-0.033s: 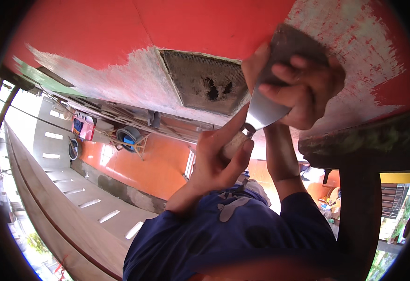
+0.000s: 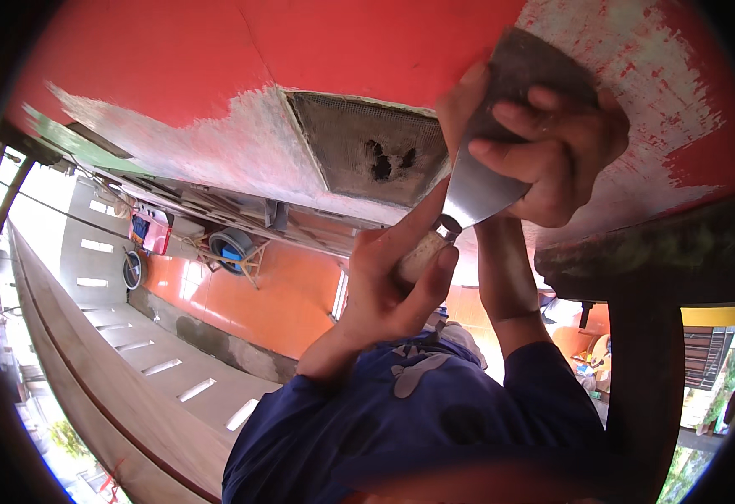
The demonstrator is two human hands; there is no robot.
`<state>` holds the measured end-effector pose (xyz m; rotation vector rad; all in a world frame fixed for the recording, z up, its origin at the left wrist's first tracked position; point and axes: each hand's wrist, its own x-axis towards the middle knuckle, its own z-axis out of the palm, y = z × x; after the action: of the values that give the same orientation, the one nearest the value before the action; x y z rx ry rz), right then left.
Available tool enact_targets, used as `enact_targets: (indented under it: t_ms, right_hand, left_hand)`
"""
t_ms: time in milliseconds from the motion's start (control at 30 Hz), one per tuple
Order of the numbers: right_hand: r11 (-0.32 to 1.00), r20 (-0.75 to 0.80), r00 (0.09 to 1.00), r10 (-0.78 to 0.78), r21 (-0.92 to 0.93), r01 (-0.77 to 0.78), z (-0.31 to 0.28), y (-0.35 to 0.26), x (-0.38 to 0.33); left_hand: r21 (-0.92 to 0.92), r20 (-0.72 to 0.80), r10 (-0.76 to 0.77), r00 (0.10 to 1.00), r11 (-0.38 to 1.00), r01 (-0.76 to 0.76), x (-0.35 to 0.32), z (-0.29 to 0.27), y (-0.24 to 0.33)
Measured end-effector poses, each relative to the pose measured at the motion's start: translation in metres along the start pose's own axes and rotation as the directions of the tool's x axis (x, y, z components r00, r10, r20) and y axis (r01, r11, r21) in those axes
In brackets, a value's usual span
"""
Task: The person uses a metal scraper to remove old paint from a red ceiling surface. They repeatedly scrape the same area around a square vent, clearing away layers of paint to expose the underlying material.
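Note:
A wide-bladed putty knife (image 2: 473,186) slants up and right in front of a red wall (image 2: 334,55). My left hand (image 2: 388,286) is closed round its pale handle, one finger stretched along towards the blade. My right hand (image 2: 556,155) grips the grey metal blade, fingers curled over its face and thumb at its left edge. Behind the hands, the wall bears scraped whitish patches (image 2: 628,76). Left of the blade is a dark mesh-covered panel (image 2: 359,147) with ragged holes. Whether the blade touches the wall, I cannot tell.
Below the wall an orange tiled floor (image 2: 275,294) shows, with a grey tub (image 2: 231,249) on a wooden stand. A pale slotted wall (image 2: 136,344) runs along the left. At the right stand a dark ledge (image 2: 661,252) and a dark post (image 2: 643,378).
The blade and my right hand have shifted slightly up and to the right. My left hand stays almost in place on the handle.

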<state>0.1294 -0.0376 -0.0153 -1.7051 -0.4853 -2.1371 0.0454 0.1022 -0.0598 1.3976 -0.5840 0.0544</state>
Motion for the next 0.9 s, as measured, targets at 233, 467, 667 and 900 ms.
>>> enact_targets:
  t_ms: [233,467,667,900]
  right_hand:
    - [0.99,-0.056,0.991,-0.122,0.063,0.126,0.007,0.007,0.019]
    - [0.995,0.028,0.996,-0.082,0.059,0.081,0.001,-0.007,0.038]
    - [0.987,-0.04,0.987,-0.156,0.033,0.158,0.018,0.018,0.064]
    - [0.941,-0.151,0.935,-0.321,0.06,0.333,0.016,0.011,0.061]
  left_hand:
    - [-0.033,0.039,0.045,0.998,0.999,-0.043,0.011,0.003,0.021]
    - [-0.09,0.04,0.0,0.999,0.996,0.004,0.012,0.004,0.025]
    - [-0.204,0.004,0.064,0.998,0.977,-0.062,0.026,0.007,0.036]
    - [-0.138,0.042,0.171,0.984,0.977,-0.164,0.031,0.013,0.043]
